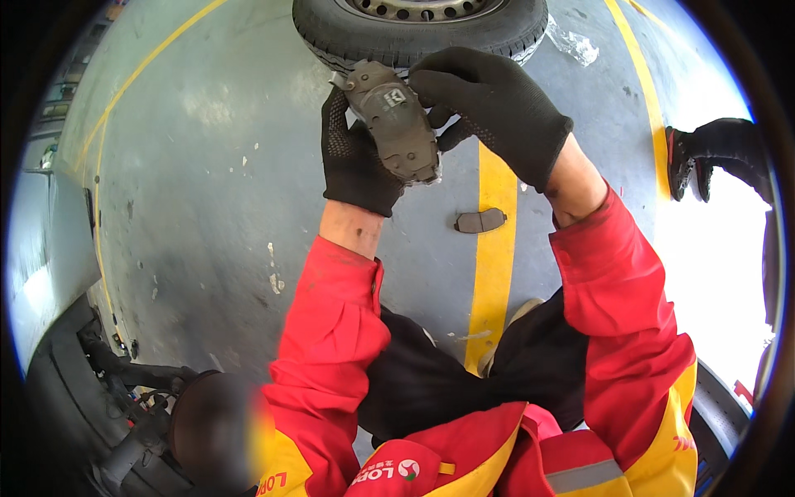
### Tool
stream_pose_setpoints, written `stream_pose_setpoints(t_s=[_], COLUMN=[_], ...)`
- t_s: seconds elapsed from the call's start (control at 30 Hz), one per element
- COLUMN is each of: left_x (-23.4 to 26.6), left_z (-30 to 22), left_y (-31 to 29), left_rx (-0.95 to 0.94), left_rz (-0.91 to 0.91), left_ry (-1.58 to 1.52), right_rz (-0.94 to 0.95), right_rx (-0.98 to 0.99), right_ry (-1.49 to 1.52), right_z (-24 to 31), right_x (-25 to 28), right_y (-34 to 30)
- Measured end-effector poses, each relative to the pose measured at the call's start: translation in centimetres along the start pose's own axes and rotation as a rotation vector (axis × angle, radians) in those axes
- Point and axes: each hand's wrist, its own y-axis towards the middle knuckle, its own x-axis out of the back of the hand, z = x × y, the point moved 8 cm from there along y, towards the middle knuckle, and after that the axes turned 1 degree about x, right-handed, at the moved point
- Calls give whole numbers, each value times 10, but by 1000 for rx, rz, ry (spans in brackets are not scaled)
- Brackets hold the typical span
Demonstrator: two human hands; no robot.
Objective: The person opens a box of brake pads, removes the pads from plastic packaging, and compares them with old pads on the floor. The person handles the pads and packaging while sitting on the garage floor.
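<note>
In front of me I hold a grey brake pad (396, 124) with its backing plate facing up; it seems to lie on others, with a bit of clear wrap at its lower end. My left hand (356, 161), in a black glove, is closed around it from below and the left. From the right, my right hand (489, 103), also gloved, curls its fingers against the pad's right edge; its fingertips are partly hidden. Another brake pad (480, 221) lies flat on the floor between my forearms, partly across a yellow line.
A wheel with its tire (422, 41) lies on the grey floor (207, 190) beyond my hands. Crumpled clear plastic (573, 41) is beside it. At the lower left are a vehicle's dark wheel-hub parts (149, 422). A person's leg and shoe (681, 164) show at the right.
</note>
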Motion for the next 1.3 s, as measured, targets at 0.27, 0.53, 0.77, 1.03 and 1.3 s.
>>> stream_pose_setpoints(t_s=[0.27, 0.53, 0.77, 1.03, 1.3], left_x=[8, -2, 1, -1, 0], left_z=[-16, -17, -10, -9, -7], left_y=[-5, -11, -9, -8, -8], left_rx=[-124, -205, -129, -106, -106], left_rz=[-177, -331, -236, -223, -282], left_ry=[173, 246, 174, 131, 216], right_rz=[134, 74, 36, -4, 31], right_rx=[-71, 22, 40, 71, 65], right_ry=[70, -214, -218, -273, -250], right_z=[6, 11, 16, 19, 17], right_x=[-10, -5, -4, -3, -1], right_y=[-9, -3, -9, -11, -10])
